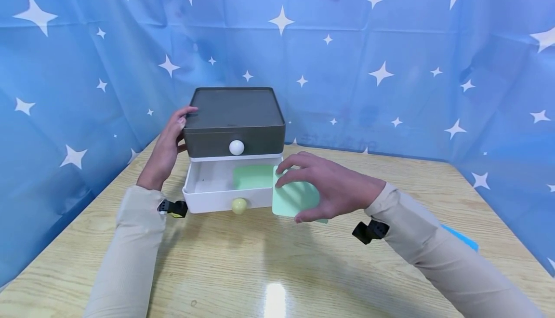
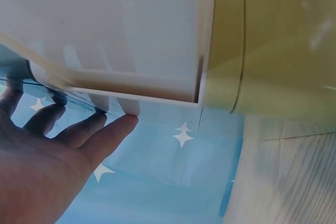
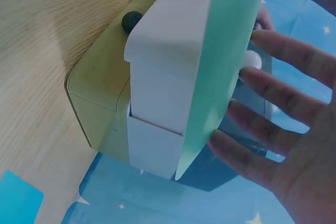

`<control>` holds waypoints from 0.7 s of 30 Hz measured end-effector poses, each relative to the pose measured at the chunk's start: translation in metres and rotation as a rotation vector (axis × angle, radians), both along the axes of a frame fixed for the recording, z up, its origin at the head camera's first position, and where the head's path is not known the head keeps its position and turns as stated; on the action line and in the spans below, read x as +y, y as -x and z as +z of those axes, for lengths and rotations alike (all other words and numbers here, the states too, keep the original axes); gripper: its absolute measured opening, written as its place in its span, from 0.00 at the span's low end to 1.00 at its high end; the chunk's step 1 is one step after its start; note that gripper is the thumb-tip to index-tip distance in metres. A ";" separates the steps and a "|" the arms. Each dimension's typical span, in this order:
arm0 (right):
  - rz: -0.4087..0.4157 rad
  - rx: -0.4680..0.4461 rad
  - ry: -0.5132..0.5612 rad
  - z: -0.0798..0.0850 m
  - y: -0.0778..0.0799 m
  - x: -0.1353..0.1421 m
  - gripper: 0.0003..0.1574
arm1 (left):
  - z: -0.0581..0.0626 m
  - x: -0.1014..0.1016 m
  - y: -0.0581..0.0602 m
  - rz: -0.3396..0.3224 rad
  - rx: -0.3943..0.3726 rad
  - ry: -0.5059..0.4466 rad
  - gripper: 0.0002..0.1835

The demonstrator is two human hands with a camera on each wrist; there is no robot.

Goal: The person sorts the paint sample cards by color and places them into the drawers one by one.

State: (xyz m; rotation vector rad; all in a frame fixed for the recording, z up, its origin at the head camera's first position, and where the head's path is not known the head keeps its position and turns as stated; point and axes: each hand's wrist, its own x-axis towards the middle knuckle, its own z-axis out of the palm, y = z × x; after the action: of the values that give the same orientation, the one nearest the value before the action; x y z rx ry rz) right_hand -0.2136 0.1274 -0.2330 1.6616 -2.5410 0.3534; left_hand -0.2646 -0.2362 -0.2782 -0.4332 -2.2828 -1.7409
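Note:
A small chest of drawers [image 1: 236, 108] has a dark grey top unit with a white knob. Below it, the white drawer [image 1: 208, 201] stands pulled out, with a pale yellow knob [image 1: 239, 205]. Inside lies a flat green piece [image 1: 251, 178]. My left hand [image 1: 162, 147] rests against the left side of the chest, its fingers nearly straight. A thin mint-green card [image 1: 288, 205] with rounded corners is pinched between the thumb and fingers of my right hand [image 1: 336, 188]. It is tilted upright at the drawer's front right corner.
In the right wrist view, an olive lower drawer [image 3: 97, 82] with a dark knob [image 3: 131, 22] sits beneath the white one. A flat blue piece [image 1: 461, 237] lies on the wooden table [image 1: 225, 270], partly behind my right forearm. A blue starred curtain [image 1: 329, 67] hangs behind.

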 end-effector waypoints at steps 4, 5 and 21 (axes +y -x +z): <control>0.010 -0.008 -0.014 0.001 0.006 -0.005 0.35 | 0.000 0.000 0.000 0.003 0.000 0.000 0.29; 0.010 -0.012 -0.018 0.002 0.008 -0.007 0.35 | 0.000 0.000 0.000 0.004 0.002 0.001 0.29; 0.019 -0.017 -0.099 0.007 0.023 -0.033 0.33 | -0.001 -0.001 0.001 -0.005 0.003 -0.007 0.29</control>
State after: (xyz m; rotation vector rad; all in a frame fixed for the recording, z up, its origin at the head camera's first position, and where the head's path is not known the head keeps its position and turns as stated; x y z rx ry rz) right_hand -0.2361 0.0940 -0.2257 1.7245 -2.5963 0.2470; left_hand -0.2652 -0.2369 -0.2791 -0.4406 -2.2744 -1.7496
